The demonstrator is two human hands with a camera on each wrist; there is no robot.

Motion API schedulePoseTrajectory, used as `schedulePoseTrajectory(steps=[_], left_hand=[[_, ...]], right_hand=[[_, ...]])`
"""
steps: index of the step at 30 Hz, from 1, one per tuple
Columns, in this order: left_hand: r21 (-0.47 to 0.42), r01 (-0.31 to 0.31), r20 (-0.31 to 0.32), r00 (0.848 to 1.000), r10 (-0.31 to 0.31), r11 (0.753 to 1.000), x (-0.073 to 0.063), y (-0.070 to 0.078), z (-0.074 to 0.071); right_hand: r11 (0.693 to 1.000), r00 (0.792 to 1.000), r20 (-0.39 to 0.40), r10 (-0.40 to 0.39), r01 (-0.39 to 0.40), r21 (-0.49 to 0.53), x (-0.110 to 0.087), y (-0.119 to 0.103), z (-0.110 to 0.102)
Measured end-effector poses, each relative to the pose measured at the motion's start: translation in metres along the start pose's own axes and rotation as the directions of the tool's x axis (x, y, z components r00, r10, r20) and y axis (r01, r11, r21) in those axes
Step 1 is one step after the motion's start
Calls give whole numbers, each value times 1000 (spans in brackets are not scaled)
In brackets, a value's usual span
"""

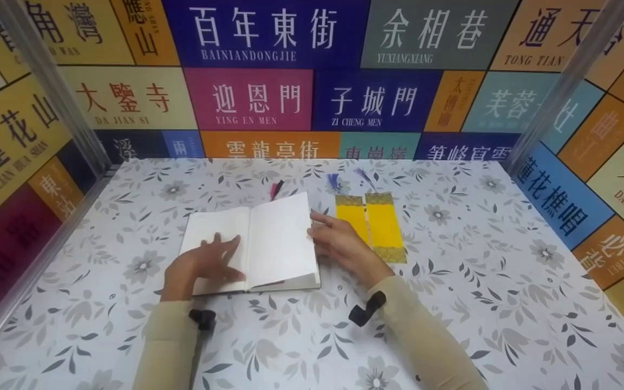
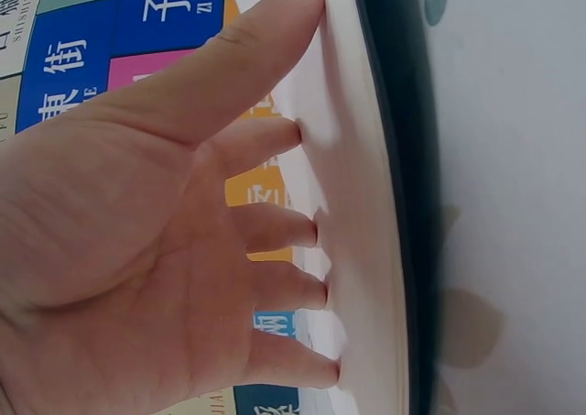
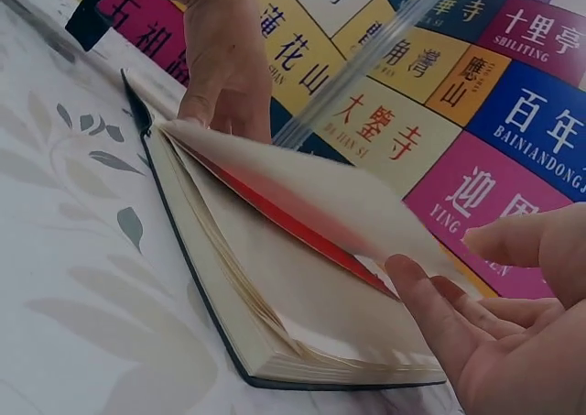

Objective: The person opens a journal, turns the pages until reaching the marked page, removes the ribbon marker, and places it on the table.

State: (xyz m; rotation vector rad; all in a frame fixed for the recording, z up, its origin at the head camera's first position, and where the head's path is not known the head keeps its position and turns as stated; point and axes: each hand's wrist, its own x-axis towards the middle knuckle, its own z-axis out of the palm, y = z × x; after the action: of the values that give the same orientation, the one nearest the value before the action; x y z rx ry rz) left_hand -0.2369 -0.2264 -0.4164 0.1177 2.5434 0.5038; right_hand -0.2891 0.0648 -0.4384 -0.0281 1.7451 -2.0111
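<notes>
An open notebook (image 1: 279,238) with blank white pages and a dark cover lies on the table. My left hand (image 1: 206,265) presses on its left page with fingers spread. In the left wrist view, the left thumb and fingertips (image 2: 320,291) meet the paper. At the notebook's right side, my right hand (image 1: 339,241) holds the edge of a raised page (image 3: 302,181) with its fingertips. Beneath that page, a flat red strip (image 3: 293,223) shows in the right wrist view. A pink and black tassel (image 1: 276,190) sticks out past the notebook's top edge.
Two yellow bookmarks (image 1: 385,225) with patterned gold ends lie right of the notebook, one partly behind my right hand. Blue and purple tassels (image 1: 333,183) extend from their tops. The table (image 1: 480,303) has a floral cover. Colourful lettered panels (image 1: 258,100) stand around it.
</notes>
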Motion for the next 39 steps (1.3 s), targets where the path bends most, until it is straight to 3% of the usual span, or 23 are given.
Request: schedulePoseTrajectory(steps=[8, 18, 20, 23, 27, 31, 33, 35, 39], left_hand=[[-2, 12, -6, 1000, -12, 1000, -3, -2, -1], [-60, 19, -19, 1000, -20, 998, -6, -8, -3], [-87, 14, -44, 999, -18, 996, -8, -9, -6], [-123, -42, -110, 993, 28, 992, -11, -11, -10], [-170, -146, -236, 966, 104, 975, -15, -11, -17], [-278, -241, -350, 927, 135, 930, -18, -5, -22], [-376, -243, -365, 926, 98, 894, -18, -1, -24], [-491, -231, -361, 932, 45, 840, -19, 3, -26], [-679, -200, -327, 944, -47, 706, -21, 10, -32]], right_hand=[[994, 994, -13, 111, -111, 18, -7, 0, -2], [999, 999, -25, 29, -28, 39, 3, -8, 12], [999, 1000, -21, 11, -11, 33, 2, -11, 16], [999, 1000, -9, -24, 25, 32, 1, -15, 22], [998, 998, 2, -65, 65, 9, 1, -20, 32], [997, 998, -1, -69, 69, -30, 4, -20, 44], [997, 997, 1, -74, 74, -34, 6, -19, 51], [996, 997, 0, -79, 79, -36, 7, -19, 57], [994, 995, 13, -102, 102, -28, 9, -16, 69]])
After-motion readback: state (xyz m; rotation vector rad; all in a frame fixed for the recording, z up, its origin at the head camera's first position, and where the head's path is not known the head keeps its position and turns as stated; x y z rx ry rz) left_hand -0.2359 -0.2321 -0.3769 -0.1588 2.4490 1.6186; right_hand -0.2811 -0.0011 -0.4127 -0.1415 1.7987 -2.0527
